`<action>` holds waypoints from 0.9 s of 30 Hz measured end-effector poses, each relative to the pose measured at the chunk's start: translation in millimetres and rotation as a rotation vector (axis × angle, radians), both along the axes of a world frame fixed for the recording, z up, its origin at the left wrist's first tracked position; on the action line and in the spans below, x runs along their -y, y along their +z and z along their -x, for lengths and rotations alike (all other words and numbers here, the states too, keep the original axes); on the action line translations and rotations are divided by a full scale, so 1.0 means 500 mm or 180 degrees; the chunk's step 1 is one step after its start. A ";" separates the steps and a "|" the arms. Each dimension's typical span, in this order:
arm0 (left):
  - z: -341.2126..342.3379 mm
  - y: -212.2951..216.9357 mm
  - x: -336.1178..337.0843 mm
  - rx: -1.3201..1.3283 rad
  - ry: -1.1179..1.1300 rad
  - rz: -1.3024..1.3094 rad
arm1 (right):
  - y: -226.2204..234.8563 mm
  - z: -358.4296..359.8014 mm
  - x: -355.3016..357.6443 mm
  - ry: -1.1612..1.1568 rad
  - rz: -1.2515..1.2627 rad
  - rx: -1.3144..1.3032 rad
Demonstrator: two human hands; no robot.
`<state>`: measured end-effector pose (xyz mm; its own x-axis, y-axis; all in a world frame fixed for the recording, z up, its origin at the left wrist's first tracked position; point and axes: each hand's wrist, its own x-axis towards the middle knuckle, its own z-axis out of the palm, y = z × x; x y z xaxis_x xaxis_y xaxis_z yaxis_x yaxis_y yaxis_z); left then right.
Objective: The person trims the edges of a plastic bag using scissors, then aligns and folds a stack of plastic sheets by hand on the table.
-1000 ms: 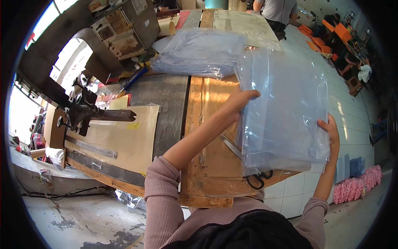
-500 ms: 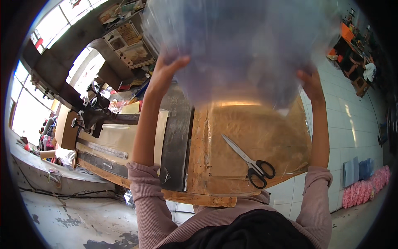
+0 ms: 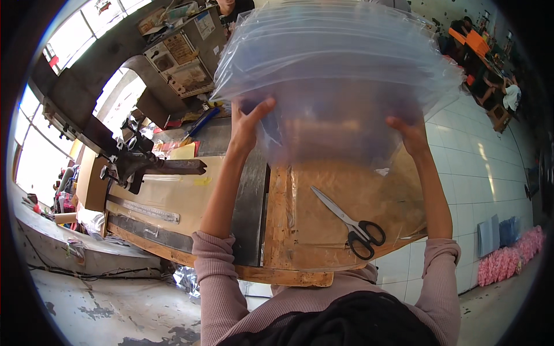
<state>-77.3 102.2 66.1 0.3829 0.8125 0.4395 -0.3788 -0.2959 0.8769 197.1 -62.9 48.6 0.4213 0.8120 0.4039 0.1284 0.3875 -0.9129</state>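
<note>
A thick stack of clear plastic sheets (image 3: 340,75), bluish where the layers overlap, is held up over the far part of the table. My left hand (image 3: 249,124) grips its left side, thumb on the near face and the other fingers behind the plastic. On the right side my right hand (image 3: 410,130) grips it the same way. The stack's far edges fan out and droop in loose layers. Below it, a pair of scissors (image 3: 349,222) with black handles lies closed on the brown-covered wooden table (image 3: 311,242), blades pointing away to the left.
Left of the table's brown part stands a dark metal machine (image 3: 133,155) with an arm over a beige sheet. A clear ruler (image 3: 144,209) lies there. Pink bundles (image 3: 511,256) sit on the tiled floor at right. Other people are at the far end and far right.
The stack has come lower and nearer, and its layered far edges now show. Both hands have moved inward with it, still gripping. The scissors stay on the table.
</note>
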 end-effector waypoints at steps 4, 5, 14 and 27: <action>-0.023 0.081 -0.002 0.0255 0.0541 -0.0471 | 0.076 0.013 -0.018 -0.0777 -0.0002 0.0455; -0.016 0.080 -0.013 0.0248 0.0531 -0.0455 | 0.069 -0.013 -0.017 -0.0786 0.0015 0.0452; 0.049 -0.190 -0.097 -0.0530 0.0693 -0.1000 | -0.163 -0.084 0.000 -0.1535 0.0879 0.1794; -0.095 0.151 0.096 -0.1223 -0.0708 0.0292 | 0.173 0.003 0.211 -0.0468 0.0152 -0.1005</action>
